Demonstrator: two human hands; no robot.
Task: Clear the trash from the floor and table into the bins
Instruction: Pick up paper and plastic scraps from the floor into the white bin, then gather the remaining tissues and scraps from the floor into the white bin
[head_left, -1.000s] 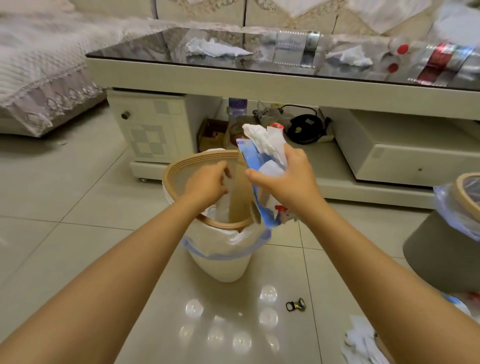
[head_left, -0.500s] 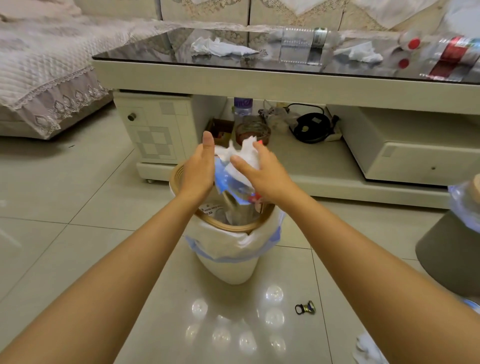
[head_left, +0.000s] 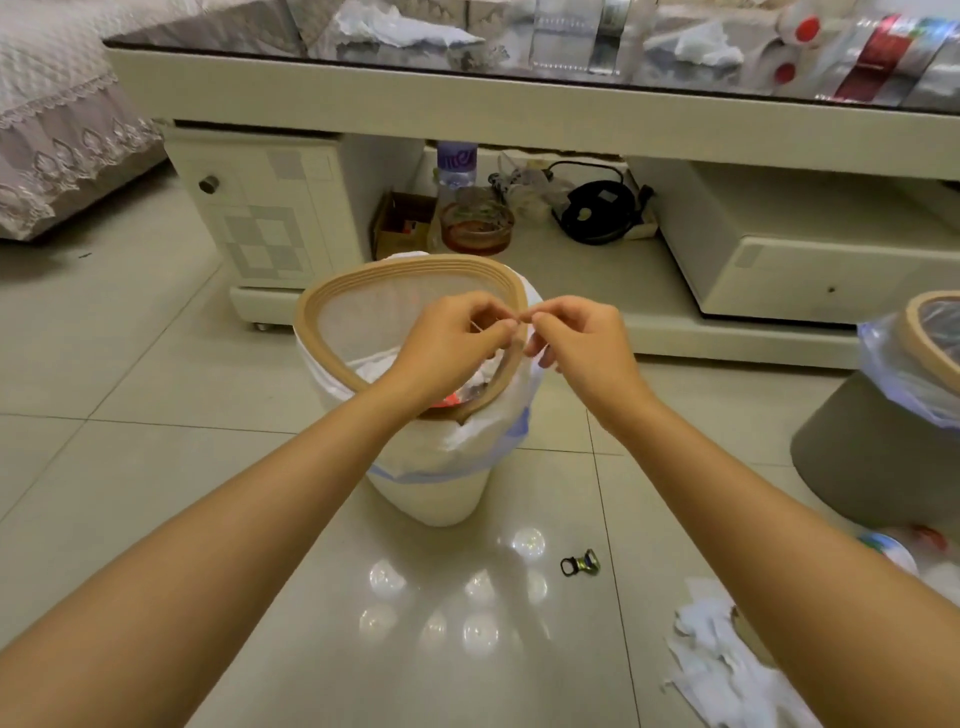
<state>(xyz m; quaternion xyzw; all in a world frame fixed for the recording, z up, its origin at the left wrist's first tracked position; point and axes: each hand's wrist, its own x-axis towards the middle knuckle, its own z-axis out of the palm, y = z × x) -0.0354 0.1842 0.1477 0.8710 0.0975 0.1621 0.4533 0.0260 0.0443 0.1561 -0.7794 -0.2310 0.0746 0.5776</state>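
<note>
While both hands meet over the white bin (head_left: 431, 467) at the centre of the view, the left hand (head_left: 447, 343) and right hand (head_left: 576, 343) have their fingers curled with fingertips touching; whether they pinch some tiny scrap between them is too small to tell, so I cannot say what, if anything, they grasp. Paper trash already lies inside the bin's liner. Done well, this step means parting the fingertips directly above the tan rim (head_left: 332, 296) so nothing falls outside. More trash waits: crumpled white paper (head_left: 717, 665) on the floor at 5 o'clock, a can pull-tab (head_left: 580, 563) just beside the bin's base, and tissues (head_left: 395, 26) on the desk (head_left: 519, 114) at 12 o'clock. A second bin (head_left: 883, 452) stands at 3 o'clock.
</note>
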